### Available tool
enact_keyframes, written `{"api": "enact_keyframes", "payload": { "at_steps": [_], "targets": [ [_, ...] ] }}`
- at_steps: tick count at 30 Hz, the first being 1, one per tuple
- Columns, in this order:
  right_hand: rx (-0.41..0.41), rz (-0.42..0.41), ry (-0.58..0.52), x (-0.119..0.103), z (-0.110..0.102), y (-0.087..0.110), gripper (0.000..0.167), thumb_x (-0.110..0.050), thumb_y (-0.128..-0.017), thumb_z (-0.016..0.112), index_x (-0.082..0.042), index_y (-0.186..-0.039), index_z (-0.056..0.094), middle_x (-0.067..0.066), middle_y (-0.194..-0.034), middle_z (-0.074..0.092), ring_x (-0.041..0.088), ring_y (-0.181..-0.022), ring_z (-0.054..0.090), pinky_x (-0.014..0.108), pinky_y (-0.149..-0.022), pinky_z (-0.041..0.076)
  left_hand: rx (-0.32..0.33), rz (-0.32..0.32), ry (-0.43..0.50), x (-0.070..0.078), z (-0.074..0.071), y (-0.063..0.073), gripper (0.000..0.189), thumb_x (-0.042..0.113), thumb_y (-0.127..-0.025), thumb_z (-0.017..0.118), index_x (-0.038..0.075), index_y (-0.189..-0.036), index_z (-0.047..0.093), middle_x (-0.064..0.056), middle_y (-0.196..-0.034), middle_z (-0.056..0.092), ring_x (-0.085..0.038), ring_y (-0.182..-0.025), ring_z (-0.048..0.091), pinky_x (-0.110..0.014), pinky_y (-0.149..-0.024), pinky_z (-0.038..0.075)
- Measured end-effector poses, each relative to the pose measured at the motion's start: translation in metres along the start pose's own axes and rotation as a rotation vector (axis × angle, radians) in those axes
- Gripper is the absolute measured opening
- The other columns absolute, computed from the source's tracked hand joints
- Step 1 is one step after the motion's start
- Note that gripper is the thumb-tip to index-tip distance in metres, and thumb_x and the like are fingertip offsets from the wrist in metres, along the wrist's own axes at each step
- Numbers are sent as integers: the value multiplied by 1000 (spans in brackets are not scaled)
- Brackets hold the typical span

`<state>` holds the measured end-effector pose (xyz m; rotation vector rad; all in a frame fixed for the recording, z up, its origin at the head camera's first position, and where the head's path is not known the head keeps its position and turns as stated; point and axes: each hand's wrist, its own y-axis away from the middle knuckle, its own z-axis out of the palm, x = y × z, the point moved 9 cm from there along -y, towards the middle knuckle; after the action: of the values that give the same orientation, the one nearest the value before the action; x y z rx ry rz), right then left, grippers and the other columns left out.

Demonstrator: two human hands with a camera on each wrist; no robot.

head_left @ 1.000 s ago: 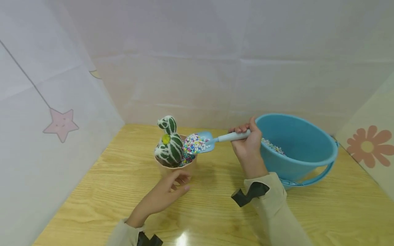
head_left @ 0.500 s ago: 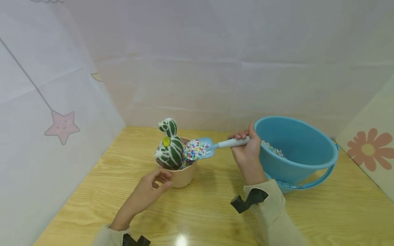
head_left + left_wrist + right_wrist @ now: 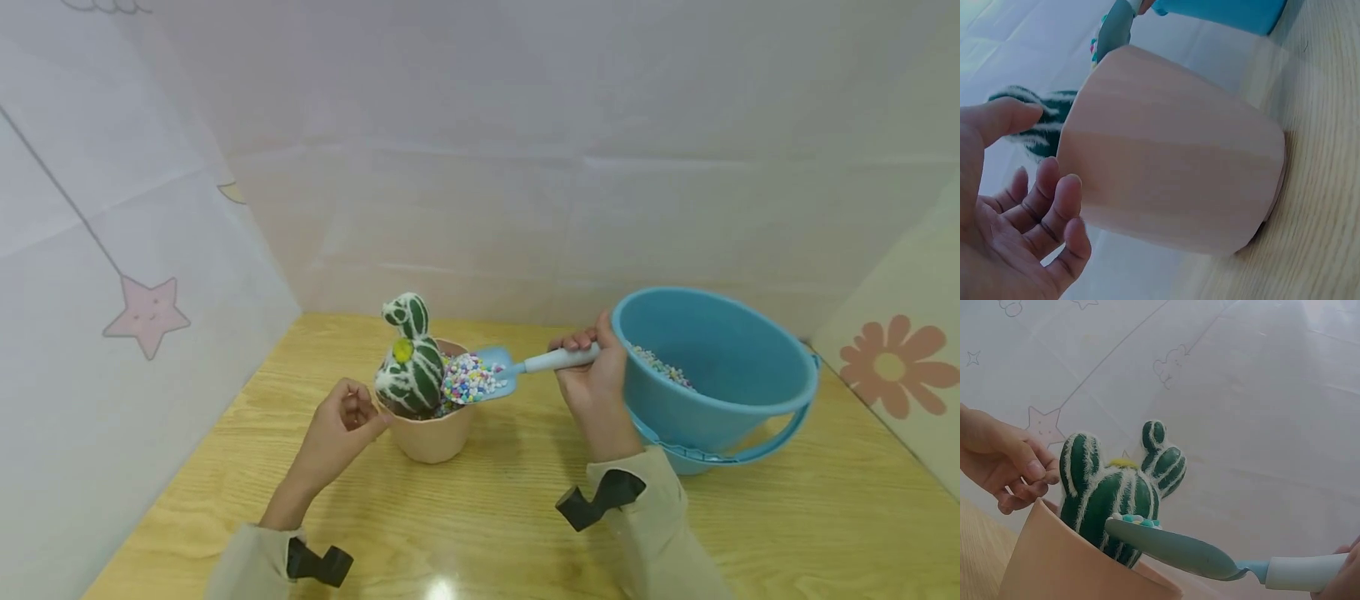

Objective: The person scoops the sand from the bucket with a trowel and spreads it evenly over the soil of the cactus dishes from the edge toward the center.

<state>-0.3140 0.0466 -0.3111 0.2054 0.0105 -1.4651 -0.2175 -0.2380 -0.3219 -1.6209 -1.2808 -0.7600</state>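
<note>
A pink pot [image 3: 435,437] stands on the wooden table [image 3: 487,517] and holds a green-and-white toy cactus [image 3: 411,371] with coloured beads beside it. My right hand [image 3: 596,392] grips the white handle [image 3: 558,359] of a blue scoop [image 3: 483,379]. Its blade, heaped with beads, hangs over the pot's right rim; the right wrist view shows the scoop [image 3: 1172,547] just beside the cactus [image 3: 1116,494]. My left hand [image 3: 337,425] hovers at the pot's left side with loosely curled fingers and holds nothing. In the left wrist view the left hand [image 3: 1016,231] is close beside the pot [image 3: 1172,162].
A blue bucket [image 3: 720,417] with a handle stands right of my right hand, with beads [image 3: 660,365] in its bottom. White paper walls with a pink star [image 3: 146,315] and a flower [image 3: 892,367] close in the table on three sides.
My left hand has moved from the pot's front round to its left side and risen toward the rim. The scoop has stayed over the pot, dipping slightly, with a smaller heap of beads.
</note>
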Motion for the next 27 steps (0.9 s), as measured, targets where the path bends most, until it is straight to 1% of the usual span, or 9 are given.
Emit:
{"api": "enact_keyframes", "payload": {
  "at_steps": [5,8,10,13,17,20,22,24,27],
  "targets": [
    [0,-6,45,3,-2,1,44,-31,-100,45,-9,-62,39,3,-49,39,18,-45,39,29,-62,33,23,28,-30,-5,-9,-9,30,8,-87,68,-1,-104,45,-2,-81,54,-8,-68,49,-23,-59,42],
    [-5,4,30,4,-3,2,44,-30,-101,45,-8,-63,39,4,-49,39,18,-45,40,29,-62,34,37,36,-39,-10,-12,-16,33,7,-86,69,-2,-107,45,-7,-88,52,-10,-71,45,-22,-61,40],
    [-16,3,30,5,-3,2,43,-30,-101,45,-8,-63,40,4,-49,40,18,-45,40,28,-61,34,43,44,-42,-14,-13,-20,38,6,-85,69,-3,-111,44,-10,-97,50,-12,-77,44,-21,-62,38],
    [-25,16,22,7,-4,2,43,-30,-101,45,-8,-64,40,4,-50,40,18,-46,40,29,-62,34,36,72,-8,-22,-14,-26,49,6,-84,70,-3,-123,41,-13,-117,47,-12,-91,43,-21,-65,38],
    [-31,29,24,10,-7,-1,43,-30,-101,45,-9,-64,39,4,-51,40,18,-47,40,29,-63,34,-54,133,52,-30,-8,-34,68,16,-85,72,6,-140,34,-13,-144,36,-11,-116,40,-24,-80,41],
    [-40,25,28,11,-8,-3,42,-29,-100,46,-9,-64,40,4,-52,40,18,-47,40,28,-61,34,-149,165,66,-34,-2,-38,80,23,-84,73,11,-148,26,-14,-153,26,-23,-130,33,-34,-90,39],
    [-47,27,26,11,-8,-4,42,-29,-100,46,-8,-64,40,4,-52,41,18,-47,41,28,-61,35,-184,159,34,-37,1,-40,85,27,-84,73,14,-151,23,-16,-154,24,-33,-135,29,-41,-93,38],
    [-65,24,39,10,-7,-4,42,-28,-101,45,-8,-64,40,4,-52,41,18,-47,41,28,-62,35,-206,152,-7,-37,4,-41,88,31,-83,73,15,-152,21,-17,-154,24,-39,-134,29,-47,-94,37],
    [-102,11,92,8,-4,-5,41,-28,-101,43,-9,-65,41,3,-52,42,17,-48,43,29,-64,35,-221,138,-103,-38,7,-42,91,40,-83,72,17,-153,19,-19,-152,27,-41,-133,33,-50,-95,39]
  ]
}}
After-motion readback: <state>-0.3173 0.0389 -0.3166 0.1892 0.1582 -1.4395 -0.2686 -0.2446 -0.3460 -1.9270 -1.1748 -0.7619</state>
